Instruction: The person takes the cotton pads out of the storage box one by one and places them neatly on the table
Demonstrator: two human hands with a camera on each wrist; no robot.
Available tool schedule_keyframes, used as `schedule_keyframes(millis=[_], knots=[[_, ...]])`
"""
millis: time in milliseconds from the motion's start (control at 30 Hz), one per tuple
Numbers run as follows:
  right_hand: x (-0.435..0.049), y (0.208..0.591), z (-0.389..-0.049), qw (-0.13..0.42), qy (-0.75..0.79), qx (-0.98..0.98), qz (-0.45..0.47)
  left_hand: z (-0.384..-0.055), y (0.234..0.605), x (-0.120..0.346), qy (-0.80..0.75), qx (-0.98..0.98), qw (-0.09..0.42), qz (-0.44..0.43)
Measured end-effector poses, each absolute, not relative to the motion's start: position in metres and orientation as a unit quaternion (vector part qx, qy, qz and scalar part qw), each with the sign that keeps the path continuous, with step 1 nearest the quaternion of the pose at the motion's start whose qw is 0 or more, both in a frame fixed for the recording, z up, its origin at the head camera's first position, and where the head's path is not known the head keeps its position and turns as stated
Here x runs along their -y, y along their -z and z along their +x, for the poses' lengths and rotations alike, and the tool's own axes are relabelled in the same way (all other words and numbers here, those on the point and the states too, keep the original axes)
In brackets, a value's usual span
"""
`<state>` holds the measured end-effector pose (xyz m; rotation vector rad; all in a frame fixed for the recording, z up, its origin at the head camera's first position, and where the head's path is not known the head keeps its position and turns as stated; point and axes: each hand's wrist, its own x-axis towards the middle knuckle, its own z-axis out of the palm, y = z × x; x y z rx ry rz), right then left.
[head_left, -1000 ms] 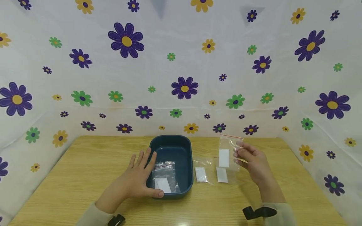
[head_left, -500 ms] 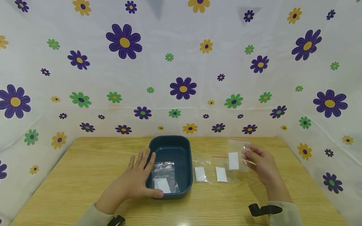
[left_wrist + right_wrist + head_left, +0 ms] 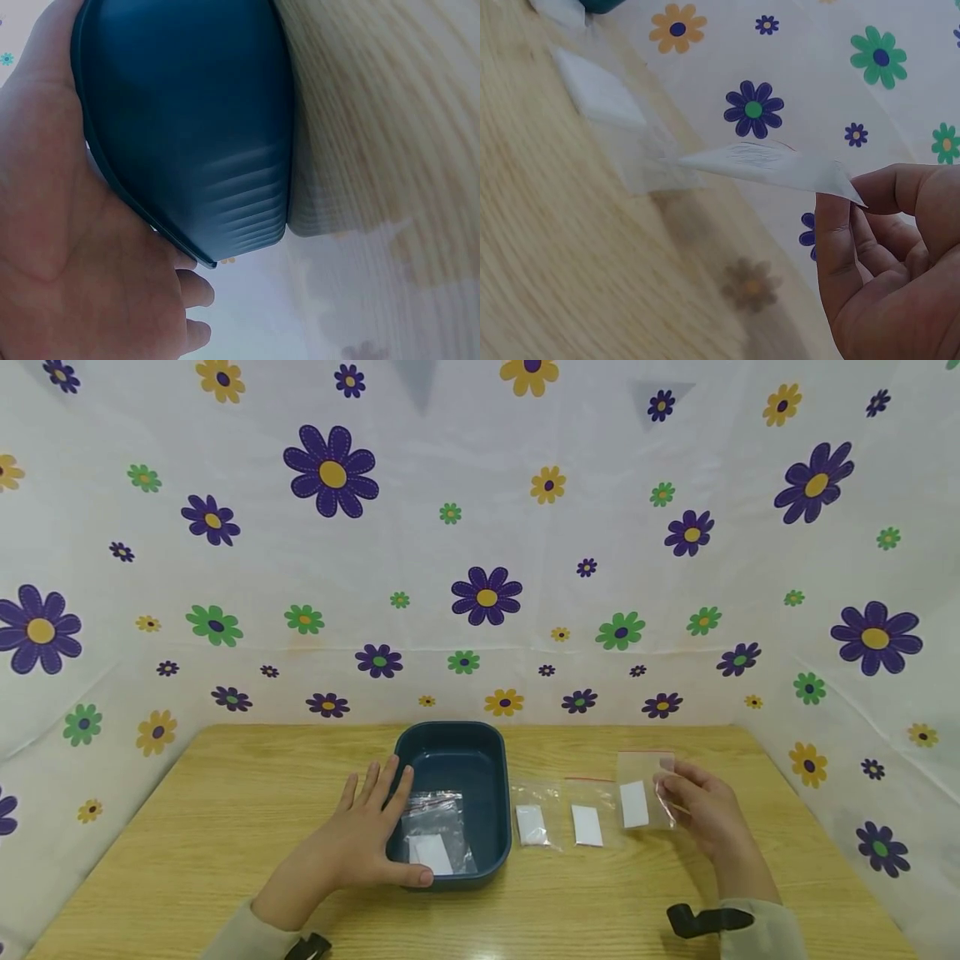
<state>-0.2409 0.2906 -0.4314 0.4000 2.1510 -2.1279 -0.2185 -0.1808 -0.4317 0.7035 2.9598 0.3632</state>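
Note:
My right hand (image 3: 708,802) pinches the right edge of a clear zip bag (image 3: 647,777) with a white rectangle in it, between thumb and fingers. In the right wrist view this bag (image 3: 769,166) is seen nearly edge-on, above the table. My left hand (image 3: 360,835) rests with spread fingers on the left rim of a dark blue bin (image 3: 504,793). The left wrist view shows the palm (image 3: 82,225) against the bin's rim. Inside the bin lies a clear bag (image 3: 438,818) with a white piece.
Two more clear bags lie on the wooden table (image 3: 262,793) right of the bin: one nearer the bin (image 3: 532,825) and one beside it (image 3: 587,825), each with a white piece. A flower-print cloth (image 3: 405,543) hangs behind and at the sides.
My right hand has carried its bag rightward and lower, from above the second bag to the right of it. The left hand has stayed on the bin.

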Motion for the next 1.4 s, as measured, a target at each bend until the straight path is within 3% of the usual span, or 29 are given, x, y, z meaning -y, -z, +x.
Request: schedule_keyframes(millis=[1400], knots=[[-0.304, 0.458, -0.24, 0.049, 0.583, -0.791, 0.18, -0.219, 0.436, 0.181, -0.126, -0.964, 0.033, 0.231]])
